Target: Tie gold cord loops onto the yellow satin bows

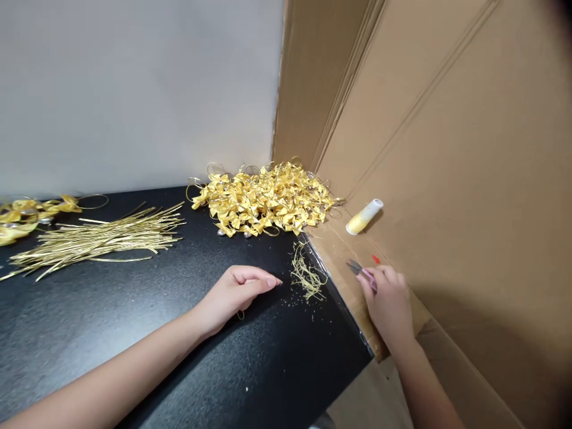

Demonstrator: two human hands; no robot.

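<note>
Over the black tabletop, my left hand (235, 295) is closed in a pinch. A thin gold cord (241, 314) loops out below its palm, and a tiny tip shows past the thumb; the rest is hidden by the fingers. My right hand (391, 304) is closed around the purple handle of small scissors (356, 267), held over the cardboard with the blades pointing left. Between both hands lies a little heap of gold cord trimmings (307, 275). Behind them rises a pile of yellow ribbon bows (268, 199) with gold loops and small silvery bells.
A bundle of cut gold cords (102, 235) lies at left, with more yellow bows (33, 214) past it. On the cardboard flap stand a white-and-yellow thread spool (364, 217), tipped over, and a red scrap (376, 259). Cardboard walls (469, 179) enclose the right side.
</note>
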